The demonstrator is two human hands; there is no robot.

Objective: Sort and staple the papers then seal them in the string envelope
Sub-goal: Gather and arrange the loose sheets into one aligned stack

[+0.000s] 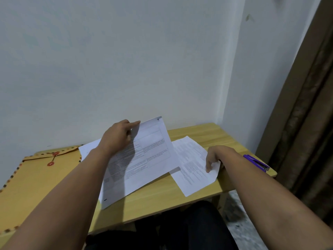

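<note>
Two flat printed sheets [153, 156], wood tbl [207, 134]

A small wooden table in a pale room corner

The table [201, 134] fills the lower middle of the frame, against a plain wall [108, 60]. A brown curtain [306, 105] hangs down the right edge; speckled floor [243, 231] shows at lower right.
</note>
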